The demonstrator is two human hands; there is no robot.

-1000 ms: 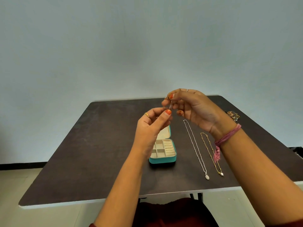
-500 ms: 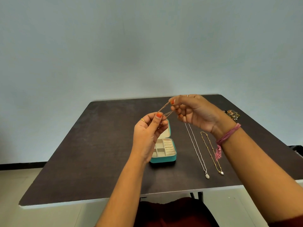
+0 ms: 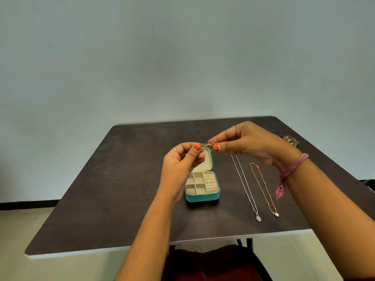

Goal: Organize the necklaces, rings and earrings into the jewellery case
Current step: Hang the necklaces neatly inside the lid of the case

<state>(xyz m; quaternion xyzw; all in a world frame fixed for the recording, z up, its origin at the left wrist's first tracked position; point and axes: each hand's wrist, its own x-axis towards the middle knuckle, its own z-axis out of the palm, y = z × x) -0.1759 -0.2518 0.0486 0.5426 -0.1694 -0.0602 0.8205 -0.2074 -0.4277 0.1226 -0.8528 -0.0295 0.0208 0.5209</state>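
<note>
Held at frame centre, above the open lid: a fine rose-gold chain (image 3: pixel 206 144), stretched short between both hands. Left hand (image 3: pixel 182 163) pinching one end between thumb and forefinger, remaining fingers curled loosely. Right hand (image 3: pixel 249 142) pinching the other end likewise, other fingers folded beneath. Too thin to tell whether a clasp or a gathered loop lies between the pinches.

Just below the hands, centre of frame: teal jewellery case (image 3: pixel 203 196), lid upright, cream tray exposed. Square compartments on its left side and ring rolls on its right, all apparently unfilled. To the right of the case, flat on the dark table (image 3: pixel 101 189): silver necklace (image 3: pixel 246 185) with oval pendant, and just beside it a gold beaded necklace (image 3: pixel 263 189) ending in a pearl. Both lying straight, apart from each other. Upper right edge of the table: a small dark cluster (image 3: pixel 291 139), probably earrings, too small to confirm.

Assessment: task at an early stage, nothing yet stowed.

Recommended for the step in hand:
- Keep both pinches light but continuous; a slack chain knots readily.
- Fold into short even loops before lowering.
- Lower into one square compartment only, pendant last.
- Release one end at a time, avoiding snagging on the dividers.
</note>
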